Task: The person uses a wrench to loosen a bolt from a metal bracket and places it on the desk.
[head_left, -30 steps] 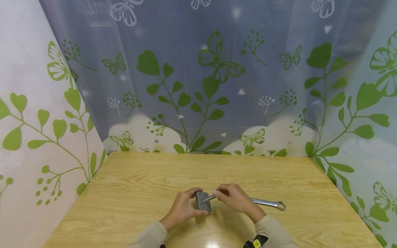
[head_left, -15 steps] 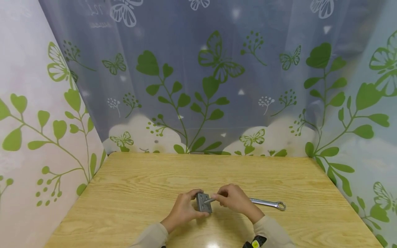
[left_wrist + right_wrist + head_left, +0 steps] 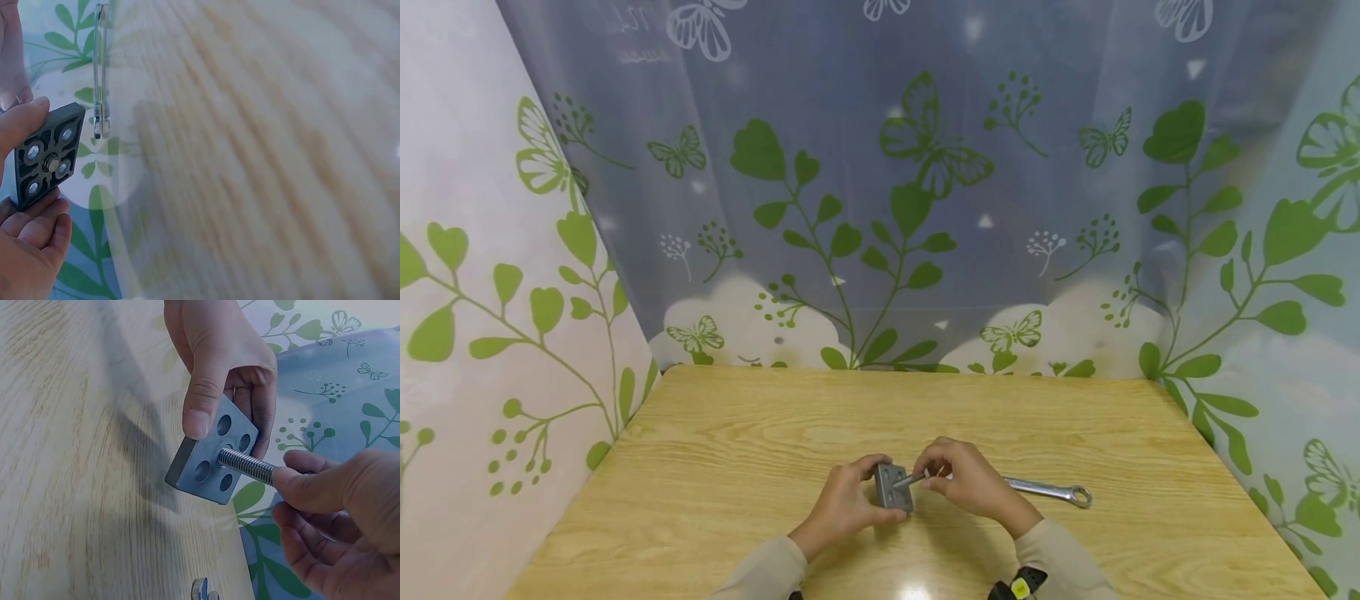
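Observation:
My left hand grips a grey square plate by its edges, thumb on one side and fingers on the other. Several round holes sit around the plate's middle. From its centre sticks a threaded rod, pointing toward my right hand. The thumb and fingers of that hand pinch the rod's outer end, which they hide. In the left wrist view the plate's other face shows ribs and a round metal end in the centre. Both hands hold these parts up over the table.
A shiny wrench lies on the wooden table, just beyond my right hand, its near end hidden by that hand. Patterned curtains with leaves and butterflies enclose the table's back and sides.
The right hand's fingers have shifted on the rod's end and lifted slightly, turning a little. Left hand and plate stay almost in place; the wrench has not moved.

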### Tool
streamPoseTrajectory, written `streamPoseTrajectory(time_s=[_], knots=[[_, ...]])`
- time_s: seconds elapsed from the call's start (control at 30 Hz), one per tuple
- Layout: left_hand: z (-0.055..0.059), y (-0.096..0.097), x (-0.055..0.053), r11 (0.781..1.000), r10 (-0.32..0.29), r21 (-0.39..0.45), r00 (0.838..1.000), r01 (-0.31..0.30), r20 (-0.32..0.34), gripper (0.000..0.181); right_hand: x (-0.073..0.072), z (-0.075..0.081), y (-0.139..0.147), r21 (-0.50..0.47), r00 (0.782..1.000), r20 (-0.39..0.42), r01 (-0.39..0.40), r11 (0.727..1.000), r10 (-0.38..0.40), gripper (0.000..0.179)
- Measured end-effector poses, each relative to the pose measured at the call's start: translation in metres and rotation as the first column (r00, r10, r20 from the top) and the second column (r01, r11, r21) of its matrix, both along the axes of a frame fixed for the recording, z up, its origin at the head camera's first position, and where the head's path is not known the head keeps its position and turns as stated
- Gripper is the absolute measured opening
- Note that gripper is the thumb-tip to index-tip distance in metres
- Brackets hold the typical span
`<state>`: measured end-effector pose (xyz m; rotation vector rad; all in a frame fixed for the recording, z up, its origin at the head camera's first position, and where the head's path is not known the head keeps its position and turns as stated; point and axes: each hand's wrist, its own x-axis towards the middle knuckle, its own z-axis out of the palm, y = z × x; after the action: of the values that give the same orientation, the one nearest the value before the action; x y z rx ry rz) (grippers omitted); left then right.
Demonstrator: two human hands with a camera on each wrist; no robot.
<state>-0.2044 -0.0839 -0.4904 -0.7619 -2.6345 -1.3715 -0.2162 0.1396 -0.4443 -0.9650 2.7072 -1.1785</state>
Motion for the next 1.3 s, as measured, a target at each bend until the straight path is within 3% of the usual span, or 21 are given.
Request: streamPoseTrajectory(time_s=[0.23, 0.53, 0.7, 0.9, 1.13, 1.3], knots=[[0.0002, 0.0006, 0.0004, 1.0, -0.003, -0.008, 1.0, 0.003, 0.005, 0.069, -0.0002, -0.002, 0.0012, -0.015, 0.998, 0.059, -0.009, 1.0, 0.009, 0.023], [0.0022, 0.0018, -0.0007, 1.0, 0.0, -0.024, 1.0, 0.0, -0.012, 0.069, -0.0009, -0.0017, 0.0039, 0.017, 0.982, 0.16, 0.097, 0.995, -0.099, 0.046], [0.0037, 0.0023, -0.0023, 1.0, 0.006, -0.023, 1.0, -0.006, 0.0, 0.069, -0.0013, 0.0, 0.0043, 0.021, 0.974, 0.193, 0.12, 0.993, -0.121, 0.055], [0.0046, 0.0027, -0.0024, 1.0, 0.002, -0.018, 1.0, -0.002, 0.011, 0.07, -0.0021, 0.002, 0.0039, 0.009, 0.977, 0.189, 0.094, 0.996, -0.094, 0.045], [0.0033, 0.0012, -0.0007, 0.999, 0.009, -0.032, 1.0, -0.01, -0.014, 0.068, -0.0027, 0.0024, 0.0057, -0.02, 0.993, 0.117, 0.011, 1.0, -0.008, 0.013], [0.004, 0.0008, -0.0003, 1.0, 0.012, -0.018, 1.0, -0.012, -0.018, 0.067, -0.0019, 0.0026, 0.0059, -0.034, 0.999, 0.05, -0.003, 0.999, 0.005, 0.017]])
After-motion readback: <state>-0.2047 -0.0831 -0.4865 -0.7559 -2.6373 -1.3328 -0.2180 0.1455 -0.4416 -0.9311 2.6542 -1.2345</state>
